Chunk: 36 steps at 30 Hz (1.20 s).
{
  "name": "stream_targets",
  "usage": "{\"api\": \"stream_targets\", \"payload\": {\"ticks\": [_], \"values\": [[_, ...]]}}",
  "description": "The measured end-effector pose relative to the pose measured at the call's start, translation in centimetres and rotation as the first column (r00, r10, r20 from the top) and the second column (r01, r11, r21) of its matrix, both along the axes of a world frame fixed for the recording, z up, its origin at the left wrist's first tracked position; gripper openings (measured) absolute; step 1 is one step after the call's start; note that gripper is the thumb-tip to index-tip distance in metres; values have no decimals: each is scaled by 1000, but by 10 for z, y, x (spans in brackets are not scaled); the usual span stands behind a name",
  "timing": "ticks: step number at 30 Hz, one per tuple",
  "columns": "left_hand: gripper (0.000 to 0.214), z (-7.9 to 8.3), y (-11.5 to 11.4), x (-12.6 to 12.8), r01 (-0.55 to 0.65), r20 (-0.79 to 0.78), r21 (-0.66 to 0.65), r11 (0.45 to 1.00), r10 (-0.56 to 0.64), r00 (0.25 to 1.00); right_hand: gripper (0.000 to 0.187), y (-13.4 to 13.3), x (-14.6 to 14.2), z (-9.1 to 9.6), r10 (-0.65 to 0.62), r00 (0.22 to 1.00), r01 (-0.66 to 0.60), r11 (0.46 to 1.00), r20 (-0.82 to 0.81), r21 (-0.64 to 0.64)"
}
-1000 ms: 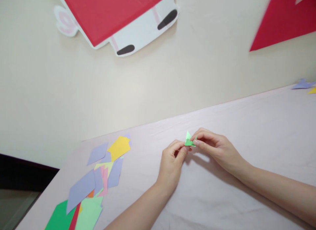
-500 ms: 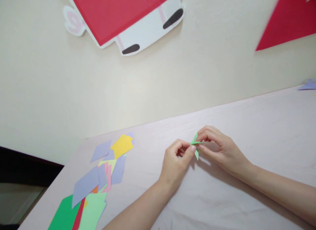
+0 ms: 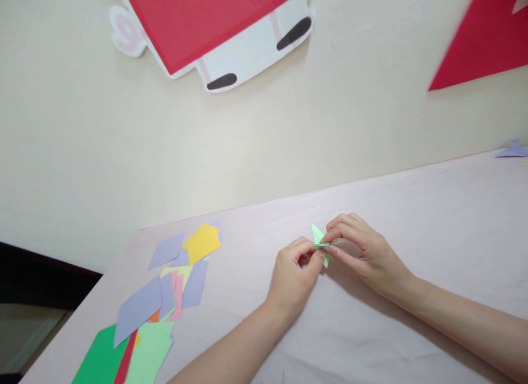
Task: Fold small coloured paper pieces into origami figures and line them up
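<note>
A small folded light-green paper piece (image 3: 318, 236) is held just above the pale pink table (image 3: 412, 208), between both my hands. My left hand (image 3: 292, 282) pinches its near-left end with thumb and forefinger. My right hand (image 3: 363, 254) pinches it from the right, fingers curled over the fold. One pointed flap sticks up and another points down between my fingertips.
A loose pile of coloured paper squares (image 3: 165, 296), lilac, yellow, pink, green and red, lies at the table's left end. A lilac folded shape (image 3: 512, 150) sits at the far right edge. Red and white cut-outs (image 3: 214, 26) hang on the cream wall behind.
The green piece has been turned and refolded between my fingertips, its flaps changing direction. Both hands stay pinched on it at about the same spot.
</note>
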<state>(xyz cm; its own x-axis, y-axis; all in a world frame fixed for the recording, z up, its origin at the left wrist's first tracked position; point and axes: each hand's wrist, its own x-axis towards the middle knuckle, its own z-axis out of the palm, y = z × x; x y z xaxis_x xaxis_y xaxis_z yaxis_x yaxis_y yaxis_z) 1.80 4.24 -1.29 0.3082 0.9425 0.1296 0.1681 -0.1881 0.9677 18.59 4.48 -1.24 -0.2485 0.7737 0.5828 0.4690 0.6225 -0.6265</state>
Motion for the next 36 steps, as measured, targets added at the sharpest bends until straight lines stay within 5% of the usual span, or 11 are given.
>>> {"api": "stream_targets", "payload": {"ticks": [21, 31, 36], "values": [[34, -10, 16, -7, -35, 117, -192, 981, 59, 991, 11, -1, -2, 1, 65, 993, -63, 998, 99, -22], [36, -6, 13, -8, -54, 80, -182, 982, 69, 994, 11, -1, -5, 0, 62, 995, -52, 990, 73, -134], [42, -7, 11, -10, -49, 87, -180, 982, 66, 994, 10, 0, -2, 10, -39, 996, 61, 943, 74, -327]]}}
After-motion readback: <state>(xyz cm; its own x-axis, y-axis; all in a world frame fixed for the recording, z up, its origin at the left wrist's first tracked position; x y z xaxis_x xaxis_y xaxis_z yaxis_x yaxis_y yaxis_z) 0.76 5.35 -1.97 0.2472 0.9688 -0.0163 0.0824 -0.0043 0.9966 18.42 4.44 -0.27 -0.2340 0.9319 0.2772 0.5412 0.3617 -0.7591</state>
